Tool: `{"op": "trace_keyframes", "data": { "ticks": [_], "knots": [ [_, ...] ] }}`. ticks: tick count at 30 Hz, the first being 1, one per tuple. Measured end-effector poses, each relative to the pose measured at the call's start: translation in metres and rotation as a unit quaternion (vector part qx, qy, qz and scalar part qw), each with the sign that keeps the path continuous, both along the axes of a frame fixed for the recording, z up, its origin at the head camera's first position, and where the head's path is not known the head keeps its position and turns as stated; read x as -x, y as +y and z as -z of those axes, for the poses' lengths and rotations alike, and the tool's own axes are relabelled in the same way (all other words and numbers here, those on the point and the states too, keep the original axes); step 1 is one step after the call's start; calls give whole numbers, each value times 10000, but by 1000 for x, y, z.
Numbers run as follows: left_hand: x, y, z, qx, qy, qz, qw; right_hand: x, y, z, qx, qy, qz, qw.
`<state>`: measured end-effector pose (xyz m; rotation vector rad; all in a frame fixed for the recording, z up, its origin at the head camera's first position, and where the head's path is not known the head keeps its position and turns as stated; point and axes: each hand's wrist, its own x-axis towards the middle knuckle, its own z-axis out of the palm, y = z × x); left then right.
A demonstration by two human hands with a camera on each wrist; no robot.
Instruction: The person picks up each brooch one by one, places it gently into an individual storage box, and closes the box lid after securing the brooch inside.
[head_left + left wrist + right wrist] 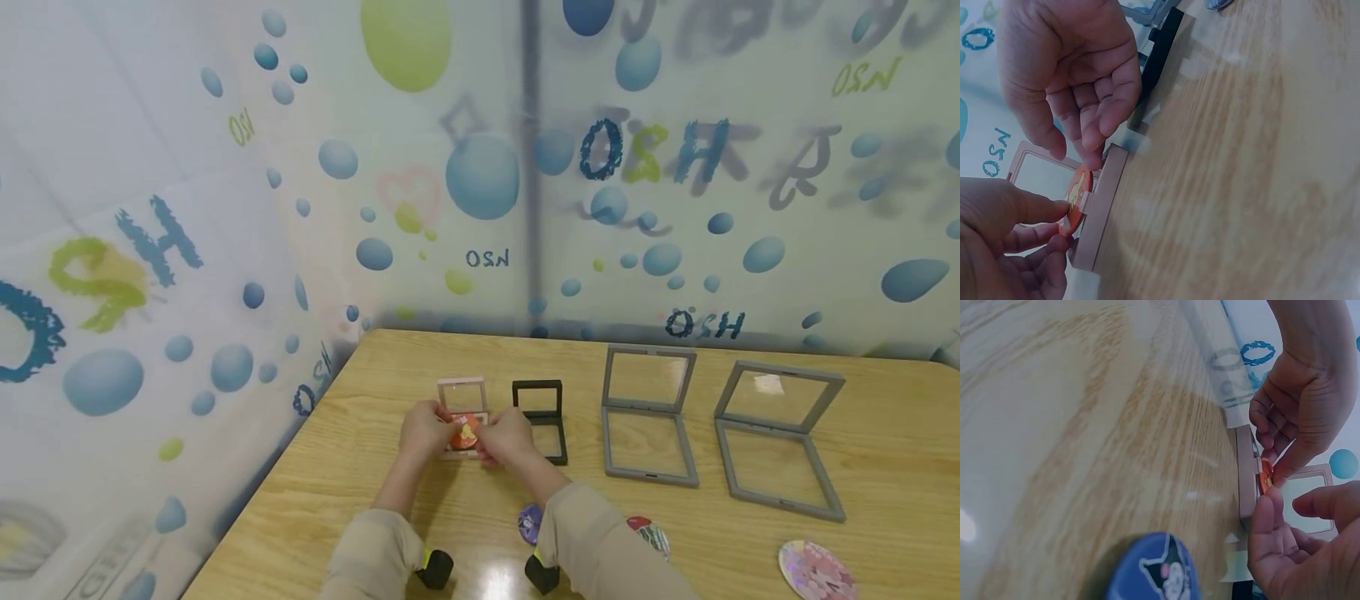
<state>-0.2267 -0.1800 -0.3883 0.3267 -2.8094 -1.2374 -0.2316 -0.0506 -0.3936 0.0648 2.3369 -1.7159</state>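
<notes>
A round orange badge with a yellow figure [466, 432] stands tilted over the lower half of a small pink hinged display frame [462, 382]. My left hand [424, 433] pinches the badge between thumb and fingers; this grip shows in the left wrist view, where the left hand [1004, 231] is at lower left. My right hand [510, 439] touches the badge's right edge with a fingertip. In the right wrist view, the right hand's [1304, 544] thumb stands apart from the badge [1265, 477]. The pink frame's clear lid is raised behind both hands.
Right of the pink frame stand an open black frame [537, 385] and two larger open grey frames [651, 478] [780, 503]. Nearer lie a purple-blue badge [529, 523], a red and green badge [651, 532] and a pink badge [817, 570]. Printed curtains border the wooden table [300, 500].
</notes>
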Motion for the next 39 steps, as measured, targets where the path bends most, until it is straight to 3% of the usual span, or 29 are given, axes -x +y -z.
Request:
{"op": "trace_keyframes", "data": {
  "ticks": [13,23,30,34,39],
  "knots": [
    [2,1,7,381,351,47,9986,-2,0,1,-411,282,-205,9985],
    [2,-4,6,47,317,57,9995,-8,-1,-1,-826,626,-462,9935],
    [4,-16,3,227,651,-103,9976,-12,-1,-1,-1285,1038,-573,9846],
    [10,-20,0,-70,608,-398,9973,-14,-3,0,-1582,1133,-591,9791],
    [19,-18,-13,-904,293,-403,9947,-14,-4,1,-2006,1146,-612,9710]
  ]
}}
